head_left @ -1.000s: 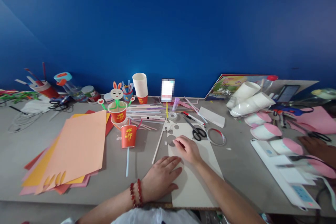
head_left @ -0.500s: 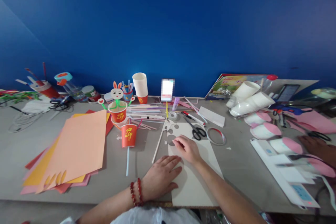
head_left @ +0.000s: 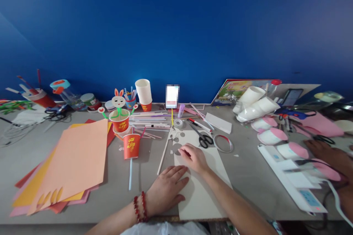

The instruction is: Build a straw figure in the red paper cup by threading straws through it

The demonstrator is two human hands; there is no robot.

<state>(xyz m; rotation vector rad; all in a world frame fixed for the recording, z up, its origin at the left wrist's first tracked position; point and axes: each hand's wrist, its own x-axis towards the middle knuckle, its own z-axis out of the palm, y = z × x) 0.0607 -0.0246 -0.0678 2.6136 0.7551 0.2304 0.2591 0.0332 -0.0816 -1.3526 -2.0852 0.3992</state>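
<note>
My left hand (head_left: 168,188) lies flat with its fingers stretched out, partly on the grey table and partly over the left edge of a white paper sheet (head_left: 202,202). A red bead bracelet (head_left: 139,206) circles that wrist. Over the sheet, my right hand (head_left: 193,158) is closed with curled fingers; whatever they may hold is hidden. Just beyond them is a smaller white sheet with round holes cut out (head_left: 190,137). Black scissors (head_left: 204,140) and a tape roll (head_left: 223,143) lie to its right. A red paper cup with a straw (head_left: 131,146) is left of my hands.
Stacked coloured paper (head_left: 74,154) covers the left side. A rabbit-figure cup (head_left: 120,119), straws (head_left: 150,119) and stacked white cups (head_left: 143,91) stand behind. At right are a power strip (head_left: 292,180), pink-and-white cups (head_left: 271,136) and another person's hand (head_left: 321,152).
The whole view has shifted slightly, so things appear a little further left. Both my hands keep nearly the same pose on the paper.
</note>
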